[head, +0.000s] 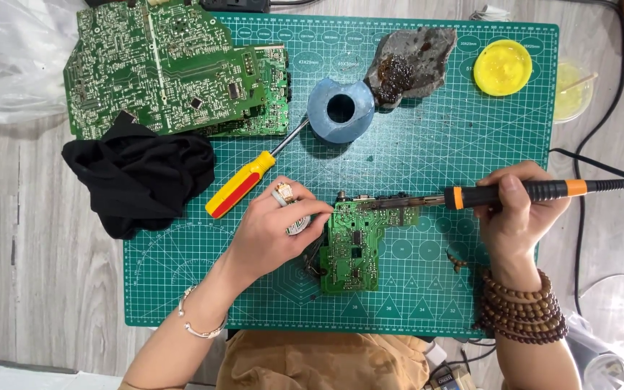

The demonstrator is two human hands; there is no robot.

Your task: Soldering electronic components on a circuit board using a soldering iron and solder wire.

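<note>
A pale grey wood-grain tabletop (pixel 9 238) under even, bright light, mostly covered by a green gridded cutting mat (pixel 471 130).

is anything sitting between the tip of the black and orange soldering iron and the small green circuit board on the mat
Nothing visible does. The right hand holds the black and orange soldering iron with its tip already at the top edge of the small green circuit board. The left hand rests at the board's left side, clear of the tip.
</note>
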